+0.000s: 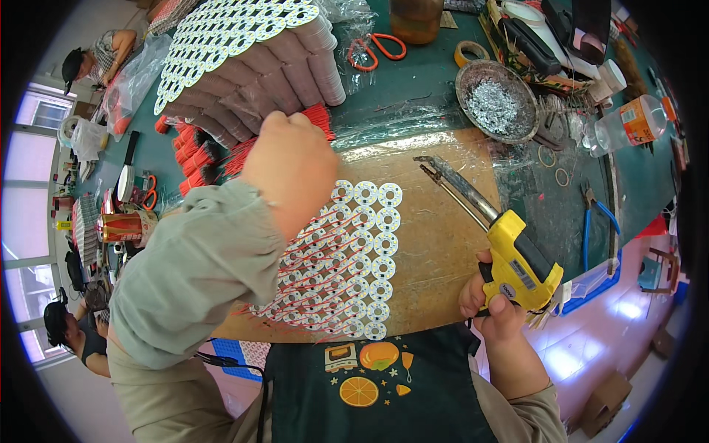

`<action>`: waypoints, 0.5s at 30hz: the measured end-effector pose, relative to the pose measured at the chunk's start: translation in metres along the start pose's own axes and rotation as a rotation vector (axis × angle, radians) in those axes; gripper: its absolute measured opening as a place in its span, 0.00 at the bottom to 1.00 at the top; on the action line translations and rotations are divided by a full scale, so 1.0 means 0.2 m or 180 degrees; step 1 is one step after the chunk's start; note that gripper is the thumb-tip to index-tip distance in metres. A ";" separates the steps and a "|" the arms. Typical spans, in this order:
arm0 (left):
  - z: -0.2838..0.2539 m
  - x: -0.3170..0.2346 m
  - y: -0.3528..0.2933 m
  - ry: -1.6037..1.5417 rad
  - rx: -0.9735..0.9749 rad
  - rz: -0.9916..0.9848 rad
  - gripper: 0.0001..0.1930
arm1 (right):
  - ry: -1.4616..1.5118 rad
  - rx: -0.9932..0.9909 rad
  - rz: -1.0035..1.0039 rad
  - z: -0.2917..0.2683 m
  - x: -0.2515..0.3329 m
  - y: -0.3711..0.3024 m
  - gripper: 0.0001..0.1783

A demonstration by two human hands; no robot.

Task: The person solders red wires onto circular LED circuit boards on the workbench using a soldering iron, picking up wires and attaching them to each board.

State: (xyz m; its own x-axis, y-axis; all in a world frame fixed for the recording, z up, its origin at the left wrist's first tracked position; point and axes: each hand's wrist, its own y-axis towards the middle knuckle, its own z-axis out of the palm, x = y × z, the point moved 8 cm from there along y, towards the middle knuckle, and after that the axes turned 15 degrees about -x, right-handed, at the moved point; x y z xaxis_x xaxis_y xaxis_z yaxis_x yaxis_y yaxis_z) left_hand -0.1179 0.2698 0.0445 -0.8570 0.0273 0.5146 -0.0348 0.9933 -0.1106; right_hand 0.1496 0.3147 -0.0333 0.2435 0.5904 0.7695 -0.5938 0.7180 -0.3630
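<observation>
My right hand [496, 304] is wrapped around the handle of a yellow soldering gun [521, 258], whose dark metal tip points up and left above the brown board [443, 214]. My left hand [292, 159] is curled at a pile of red wires [319, 122], its back hiding the fingertips and whatever they may hold. Below it lies a grid of round white LED boards [382, 266], with thin red wires [314, 255] running across many of them. A tall block of stacked round boards [258, 81] stands just beyond my left hand.
Bundled red wires [196, 159] lie left of the stack. Red-handled scissors [377, 52], a bowl of silvery bits [496, 102], blue-handled pliers [591, 221] and a plastic bottle [631, 125] sit around the green table. Two other people work at the far left.
</observation>
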 end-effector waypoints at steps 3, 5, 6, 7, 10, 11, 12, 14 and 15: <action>0.06 -0.03 0.02 -0.0031 0.0113 -0.0050 0.07 | -0.0018 -0.0031 -0.0022 0.00 0.00 0.00 0.44; 0.04 -0.01 0.01 -0.0120 0.0037 -0.0077 0.07 | 0.0011 0.0008 0.0010 0.00 0.00 0.01 0.44; 0.02 0.00 0.00 -0.0203 -0.0042 -0.0103 0.07 | 0.0016 -0.0001 0.0013 0.01 0.00 0.00 0.44; 0.02 -0.01 -0.01 -0.0203 -0.0039 -0.0096 0.07 | -0.0124 -0.0097 -0.0007 0.01 0.00 0.01 0.45; -0.11 -0.01 -0.04 -0.0790 -0.0966 -0.0287 0.06 | -0.0365 -0.0134 0.0035 0.00 -0.01 0.00 0.47; -0.13 -0.02 -0.06 -0.1239 -0.1239 -0.0393 0.06 | -0.0470 -0.0079 0.0093 -0.01 -0.02 0.00 0.47; -0.14 -0.03 -0.07 -0.1702 -0.1518 -0.0491 0.06 | -0.0477 -0.0102 0.0084 -0.03 -0.02 -0.01 0.47; -0.10 -0.07 -0.14 -0.2025 -0.1749 -0.0694 0.08 | -0.0775 0.0229 0.0201 -0.02 -0.04 -0.03 0.45; -0.08 -0.08 -0.17 -0.2384 -0.1987 -0.0873 0.10 | -0.0778 0.0230 0.0200 -0.02 -0.04 -0.02 0.45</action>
State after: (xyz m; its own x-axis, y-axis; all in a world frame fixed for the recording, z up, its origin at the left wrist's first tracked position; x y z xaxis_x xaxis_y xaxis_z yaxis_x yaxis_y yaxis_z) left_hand -0.0947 0.2379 0.0539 -0.9693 -0.0754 -0.2342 -0.1878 0.8419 0.5059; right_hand 0.1535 0.3081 -0.0404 0.0170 0.5201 0.8540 -0.6574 0.6493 -0.3824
